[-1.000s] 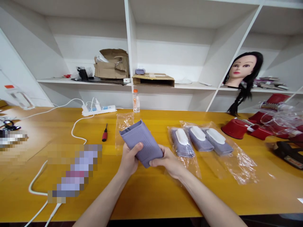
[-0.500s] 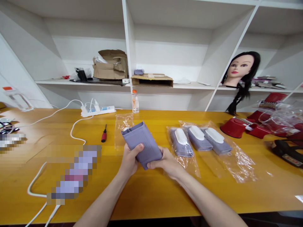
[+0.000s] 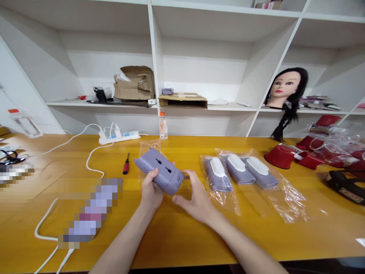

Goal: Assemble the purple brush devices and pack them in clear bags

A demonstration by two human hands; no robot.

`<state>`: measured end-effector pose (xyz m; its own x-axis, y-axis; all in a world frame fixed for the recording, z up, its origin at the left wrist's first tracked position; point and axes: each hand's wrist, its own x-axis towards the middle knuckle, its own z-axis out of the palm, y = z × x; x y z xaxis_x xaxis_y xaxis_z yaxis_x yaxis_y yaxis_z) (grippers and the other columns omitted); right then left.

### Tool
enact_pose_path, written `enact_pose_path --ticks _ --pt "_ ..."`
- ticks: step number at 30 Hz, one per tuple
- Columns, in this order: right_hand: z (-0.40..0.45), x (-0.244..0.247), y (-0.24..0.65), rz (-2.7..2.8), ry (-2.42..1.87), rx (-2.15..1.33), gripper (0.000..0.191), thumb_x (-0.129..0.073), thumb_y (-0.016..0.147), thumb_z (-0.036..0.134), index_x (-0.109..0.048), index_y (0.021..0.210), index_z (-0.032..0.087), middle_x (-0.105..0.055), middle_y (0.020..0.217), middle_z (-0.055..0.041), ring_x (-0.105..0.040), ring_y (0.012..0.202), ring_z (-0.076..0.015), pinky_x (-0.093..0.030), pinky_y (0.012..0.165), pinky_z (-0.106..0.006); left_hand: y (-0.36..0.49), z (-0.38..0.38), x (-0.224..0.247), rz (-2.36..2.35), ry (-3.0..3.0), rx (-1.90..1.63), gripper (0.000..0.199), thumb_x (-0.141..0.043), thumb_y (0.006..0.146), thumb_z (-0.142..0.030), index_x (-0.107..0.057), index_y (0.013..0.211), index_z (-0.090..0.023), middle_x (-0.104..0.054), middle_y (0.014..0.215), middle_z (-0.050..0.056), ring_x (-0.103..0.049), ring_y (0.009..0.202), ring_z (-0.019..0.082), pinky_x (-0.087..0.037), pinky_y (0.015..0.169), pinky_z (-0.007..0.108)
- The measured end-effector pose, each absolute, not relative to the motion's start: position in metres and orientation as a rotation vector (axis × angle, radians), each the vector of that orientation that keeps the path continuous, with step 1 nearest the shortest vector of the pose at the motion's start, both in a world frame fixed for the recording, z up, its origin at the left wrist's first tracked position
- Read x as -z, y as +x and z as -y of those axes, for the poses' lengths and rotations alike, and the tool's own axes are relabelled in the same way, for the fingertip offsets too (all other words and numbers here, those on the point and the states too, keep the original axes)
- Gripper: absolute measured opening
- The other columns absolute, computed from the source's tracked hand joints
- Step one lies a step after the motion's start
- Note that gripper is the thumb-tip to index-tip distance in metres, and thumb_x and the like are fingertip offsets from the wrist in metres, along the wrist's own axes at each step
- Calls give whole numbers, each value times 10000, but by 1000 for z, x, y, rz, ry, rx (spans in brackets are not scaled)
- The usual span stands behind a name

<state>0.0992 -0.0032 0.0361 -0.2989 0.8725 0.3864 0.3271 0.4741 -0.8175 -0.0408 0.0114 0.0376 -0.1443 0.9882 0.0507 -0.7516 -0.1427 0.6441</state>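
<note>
A purple-grey plastic case (image 3: 162,171) is held tilted above the table, its face with two dark slots turned up. My left hand (image 3: 152,190) grips its lower left side, thumb on the near edge. My right hand (image 3: 196,196) is open at the case's right end, thumb and fingers spread apart; whether a fingertip touches it I cannot tell. Behind the case lies a clear plastic bag (image 3: 146,145). To the right, three similar purple-grey units with white oval parts lie on clear bags: one nearest (image 3: 221,180), one in the middle (image 3: 241,171), one farther right (image 3: 264,175).
On the wooden table (image 3: 171,243) are a red screwdriver (image 3: 126,166), a power strip (image 3: 122,137), a blurred-out device (image 3: 94,211) with white cables, a clear bottle (image 3: 163,127) and red holders (image 3: 281,156). A mannequin head (image 3: 285,89) stands on the shelf.
The case has been turned over, so the slotted face now shows instead of the plain one. My right hand has loosened from it and spread its fingers. The view has tilted slightly upward.
</note>
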Motion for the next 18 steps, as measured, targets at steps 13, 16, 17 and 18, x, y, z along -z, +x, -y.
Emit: enact_pose_path --ticks 13,16,17,18 --pt "-6 -36 106 1201 -937 -1997 408 -718 523 146 -560 898 161 -631 801 -7 -611 699 -150 -489 660 -314 -36 -2 -26 -325 849 -1456 590 -591 618 -387 -497 1172 -206 -611 1108 119 -499 1100 355 -434 858 489" --pt "-6 -36 106 1233 -938 -2007 467 -758 472 137 -580 903 163 -637 778 1 -603 679 -141 -474 664 -306 -36 -1 -27 -374 888 -1411 630 -646 586 -435 -504 1157 -209 -613 1095 129 -525 1063 355 -446 843 481" --pt "-6 -36 106 1243 -909 -2000 463 -766 462 140 -591 890 162 -636 761 6 -594 664 -133 -466 655 -292 -36 -1 -28 -383 901 -1399 638 -658 574 -440 -509 1149 -209 -613 1093 133 -534 1048 358 -451 833 481" --pt "-5 -36 106 1254 -867 -1985 444 -770 455 143 -604 867 159 -634 743 11 -581 649 -122 -455 643 -275 -35 0 -30 -381 914 -1392 635 -666 567 -438 -515 1139 -208 -610 1095 136 -543 1031 362 -458 817 484"
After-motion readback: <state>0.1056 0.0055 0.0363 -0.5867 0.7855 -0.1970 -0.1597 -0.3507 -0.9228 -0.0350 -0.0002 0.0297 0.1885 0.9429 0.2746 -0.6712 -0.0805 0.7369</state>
